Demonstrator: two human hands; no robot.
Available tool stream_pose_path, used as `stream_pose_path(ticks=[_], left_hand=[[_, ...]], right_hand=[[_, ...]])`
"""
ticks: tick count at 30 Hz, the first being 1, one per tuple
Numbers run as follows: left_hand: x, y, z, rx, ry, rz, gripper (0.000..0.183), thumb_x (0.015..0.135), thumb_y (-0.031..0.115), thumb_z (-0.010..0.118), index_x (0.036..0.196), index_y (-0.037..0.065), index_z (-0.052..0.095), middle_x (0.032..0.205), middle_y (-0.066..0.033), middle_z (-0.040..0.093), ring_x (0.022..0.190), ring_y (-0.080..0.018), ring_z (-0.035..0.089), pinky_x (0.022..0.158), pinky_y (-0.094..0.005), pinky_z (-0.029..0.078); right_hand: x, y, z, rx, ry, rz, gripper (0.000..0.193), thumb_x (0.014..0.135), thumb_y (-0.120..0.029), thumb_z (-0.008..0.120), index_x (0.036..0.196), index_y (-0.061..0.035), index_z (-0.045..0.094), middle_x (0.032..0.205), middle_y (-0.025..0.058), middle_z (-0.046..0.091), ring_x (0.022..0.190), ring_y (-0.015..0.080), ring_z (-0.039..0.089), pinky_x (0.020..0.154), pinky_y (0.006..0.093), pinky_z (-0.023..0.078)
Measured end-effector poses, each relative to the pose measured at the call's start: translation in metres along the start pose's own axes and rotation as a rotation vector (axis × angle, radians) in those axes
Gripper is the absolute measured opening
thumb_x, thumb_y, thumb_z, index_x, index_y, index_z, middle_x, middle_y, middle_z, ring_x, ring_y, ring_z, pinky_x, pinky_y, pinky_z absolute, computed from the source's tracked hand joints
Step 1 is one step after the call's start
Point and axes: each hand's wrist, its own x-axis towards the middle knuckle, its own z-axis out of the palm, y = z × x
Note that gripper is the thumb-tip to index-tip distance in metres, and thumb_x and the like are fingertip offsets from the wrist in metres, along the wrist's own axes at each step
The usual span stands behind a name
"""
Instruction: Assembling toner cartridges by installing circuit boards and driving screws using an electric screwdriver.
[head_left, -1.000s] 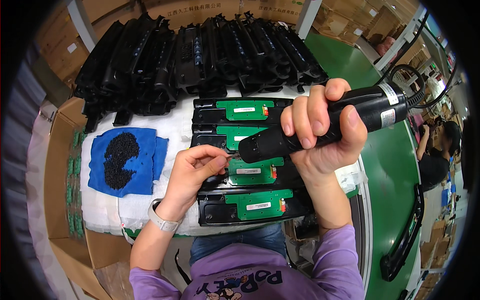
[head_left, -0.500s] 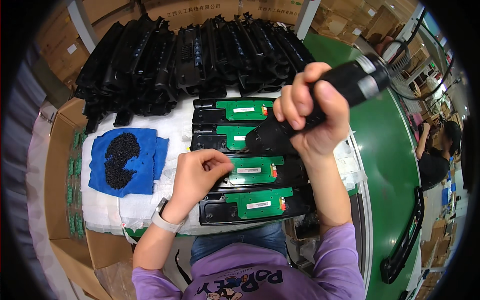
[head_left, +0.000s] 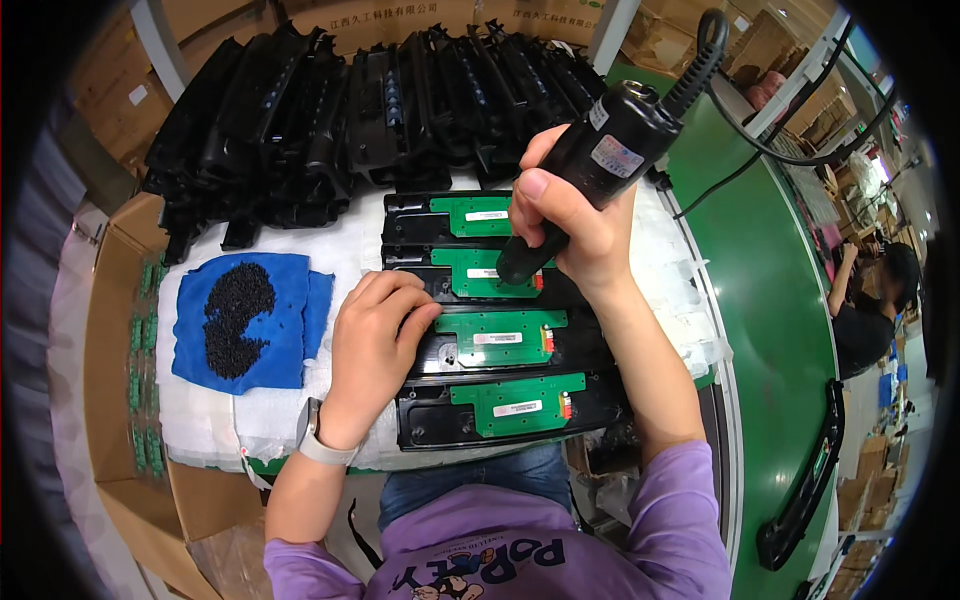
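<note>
Driver [head_left: 622, 140], black and corded, sits clenched in the right hand [head_left: 588, 220], and from my remote seat I see its nose [head_left: 518, 263] tilted down over the second green board [head_left: 456, 277] from the top, contact unclear to me. The left hand [head_left: 380, 325] curls over the left ends of the middle black panels [head_left: 405, 259]; I cannot tell whether its fingers [head_left: 418, 318] pinch anything. Left of it lies a blue cloth [head_left: 287, 350] bearing small black pieces [head_left: 232, 340]

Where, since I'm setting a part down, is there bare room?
Free: white padding right of the four circuit-board panels, past the right forearm; padding between them and the blue cloth, behind the left hand; the green surface behind its long black part. Crowded: the back, under piled black housings.
</note>
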Motion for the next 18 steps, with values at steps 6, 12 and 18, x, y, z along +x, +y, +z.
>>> stream_pose_path(ticks=[6, 12, 18], left_hand=[[-0.001, -0.001, 0.004, 0.043, -0.009, -0.017, 0.010, 0.075, 0.009, 0.065, 0.073, 0.000, 0.062, 0.081, -0.0109, 0.062, 0.083, -0.0276, 0.058, 0.072, -0.0366, 0.042], [0.002, 0.000, 0.003, 0.043, -0.041, -0.069, 0.011, 0.077, 0.011, 0.064, 0.073, 0.001, 0.062, 0.075, -0.0113, 0.062, 0.083, -0.0274, 0.058, 0.071, -0.0368, 0.041], [-0.001, -0.003, 0.003, 0.024, -0.023, -0.066, 0.011, 0.078, 0.011, 0.064, 0.073, 0.001, 0.062, 0.075, -0.0105, 0.062, 0.082, -0.0271, 0.058, 0.070, -0.0367, 0.041]], right_hand=[[0.005, 0.001, 0.007, -0.058, -0.037, 0.009, 0.018, 0.074, -0.012, 0.064, 0.075, 0.0003, 0.051, 0.051, 0.0050, 0.050, 0.039, 0.0119, 0.046, 0.038, 0.0227, 0.035], [0.005, 0.003, 0.007, -0.072, -0.107, -0.001, 0.017, 0.073, -0.010, 0.065, 0.070, -0.0001, 0.052, 0.051, 0.0043, 0.050, 0.039, 0.0108, 0.046, 0.038, 0.0224, 0.035], [-0.002, -0.002, 0.009, -0.042, -0.118, -0.003, 0.018, 0.073, -0.008, 0.067, 0.082, 0.0000, 0.052, 0.055, 0.0044, 0.052, 0.041, 0.0104, 0.048, 0.040, 0.0213, 0.036]])
